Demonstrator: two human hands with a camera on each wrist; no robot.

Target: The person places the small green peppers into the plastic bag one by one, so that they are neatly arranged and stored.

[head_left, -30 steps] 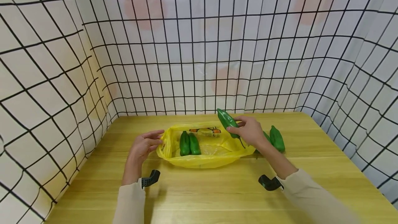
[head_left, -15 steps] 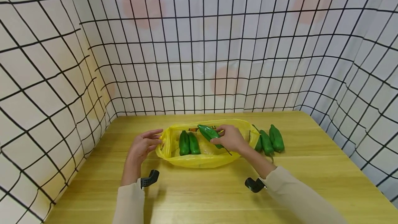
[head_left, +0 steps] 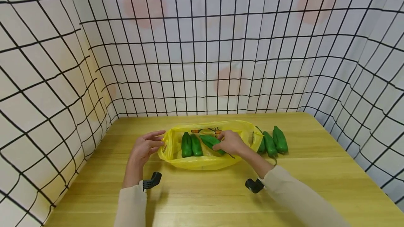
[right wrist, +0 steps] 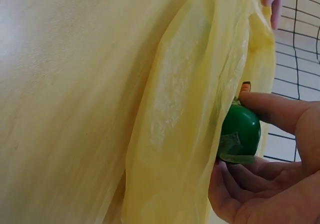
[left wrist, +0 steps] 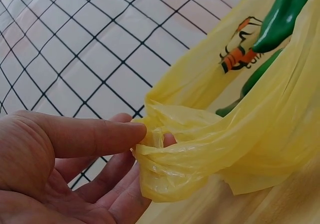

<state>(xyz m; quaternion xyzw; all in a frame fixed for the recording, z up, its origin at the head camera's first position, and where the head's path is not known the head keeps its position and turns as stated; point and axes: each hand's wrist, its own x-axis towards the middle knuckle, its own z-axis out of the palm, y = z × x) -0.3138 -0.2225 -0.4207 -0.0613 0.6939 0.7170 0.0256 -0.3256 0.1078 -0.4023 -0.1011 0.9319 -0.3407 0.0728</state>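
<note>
A yellow plastic bag (head_left: 202, 165) lies on its base with its mouth spread wide. My left hand (head_left: 143, 148) pinches the gathered left end of the bag between thumb and fingers, as the left wrist view shows. Inside the bag, two green peppers (head_left: 186, 146) lie side by side at the left. My right hand (head_left: 231, 143) is inside the bag's mouth and grips another green pepper (head_left: 209, 141) by its stem end, tip pointing away to the left. In the right wrist view the thumb and fingers close round this pepper (right wrist: 242, 129); its lower side is partly behind the plastic.
Just right of the bag, several green peppers (head_left: 279, 140) lie on the wooden table (head_left: 202, 199), one partly hidden by the bag's edge. White walls with a black grid (head_left: 202, 52) enclose the table at the back and sides.
My right hand has carried the pepper left and down from above the bag's right side to inside it, near the two peppers there. My left hand keeps its place on the bag.
</note>
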